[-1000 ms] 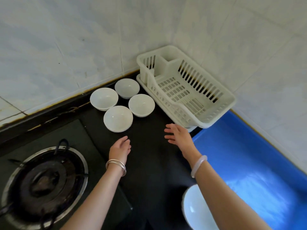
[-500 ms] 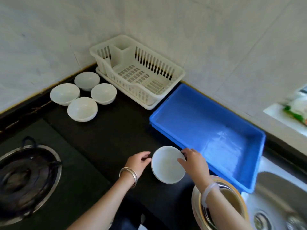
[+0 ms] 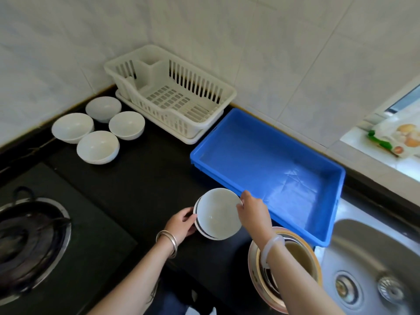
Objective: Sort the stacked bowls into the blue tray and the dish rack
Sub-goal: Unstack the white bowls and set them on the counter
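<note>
Black kitchen countertop (image 3: 141, 189) in a tiled corner, where a person holds the stacked bowls (image 3: 218, 214) with both hands.

At right lies the blue tray (image 3: 261, 160), its near rim just beside the stacked bowls. The white dish rack (image 3: 181, 123) stands behind against the wall, and a gas burner (image 3: 27, 242) sits at left. Four single white bowls (image 3: 97, 147) cluster beside the rack. The top bowl is tipped up off those beneath. The left hand (image 3: 179, 226) curls round the stack's left side, while the right hand (image 3: 252, 212) pinches the top bowl's right rim.
</note>
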The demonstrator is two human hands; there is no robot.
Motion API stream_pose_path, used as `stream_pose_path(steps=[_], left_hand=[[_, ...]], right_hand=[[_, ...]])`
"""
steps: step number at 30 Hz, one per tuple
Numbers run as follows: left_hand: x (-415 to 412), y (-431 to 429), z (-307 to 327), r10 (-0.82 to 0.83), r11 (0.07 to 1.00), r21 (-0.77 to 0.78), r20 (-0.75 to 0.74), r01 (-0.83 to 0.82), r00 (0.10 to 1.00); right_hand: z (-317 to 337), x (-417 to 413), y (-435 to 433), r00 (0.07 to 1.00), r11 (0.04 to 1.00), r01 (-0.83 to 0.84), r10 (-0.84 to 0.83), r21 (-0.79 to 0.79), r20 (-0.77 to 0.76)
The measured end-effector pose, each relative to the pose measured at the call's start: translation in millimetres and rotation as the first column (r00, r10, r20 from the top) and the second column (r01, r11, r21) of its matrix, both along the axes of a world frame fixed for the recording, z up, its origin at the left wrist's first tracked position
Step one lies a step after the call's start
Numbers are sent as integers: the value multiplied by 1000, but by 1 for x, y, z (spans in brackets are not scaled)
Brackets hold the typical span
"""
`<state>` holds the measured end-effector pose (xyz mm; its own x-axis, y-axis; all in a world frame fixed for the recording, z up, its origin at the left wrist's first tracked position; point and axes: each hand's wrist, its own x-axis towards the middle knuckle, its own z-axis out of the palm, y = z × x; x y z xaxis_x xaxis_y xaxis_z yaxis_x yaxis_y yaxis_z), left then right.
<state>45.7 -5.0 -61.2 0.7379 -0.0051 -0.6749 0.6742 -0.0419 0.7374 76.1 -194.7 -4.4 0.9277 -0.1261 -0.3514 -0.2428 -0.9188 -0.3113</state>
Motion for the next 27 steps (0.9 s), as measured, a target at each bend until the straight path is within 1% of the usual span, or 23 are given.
stream_pose_path(steps=[4, 7, 9, 15, 19, 23, 27], left_hand=[[2, -3, 3, 70, 992, -96, -81, -78, 994], [2, -4, 3, 112, 975, -181, -112, -131, 987], [2, -4, 1, 123, 971, -190, -115, -143, 986], [0, 0, 2, 171, 971, -152, -89, -183, 981], [1, 20, 6, 281, 949, -133, -58, -286, 958], [5, 51, 14, 411, 901, -136, -34, -412, 911], [9, 87, 20, 556, 822, -136, -12, -553, 831]], right_hand=[[4, 1, -11, 997, 994, 73, -73, 84, 7], [11, 1, -23, 982, 944, 181, -187, 275, -1], [14, 1, -29, 970, 902, 227, -241, 367, -9], [18, 9, -30, 955, 859, 272, -296, 434, -14], [19, 21, -17, 943, 802, 298, -330, 517, -30], [21, 42, 8, 950, 769, 275, -311, 577, -38], [19, 68, 41, 958, 743, 250, -282, 621, -49]])
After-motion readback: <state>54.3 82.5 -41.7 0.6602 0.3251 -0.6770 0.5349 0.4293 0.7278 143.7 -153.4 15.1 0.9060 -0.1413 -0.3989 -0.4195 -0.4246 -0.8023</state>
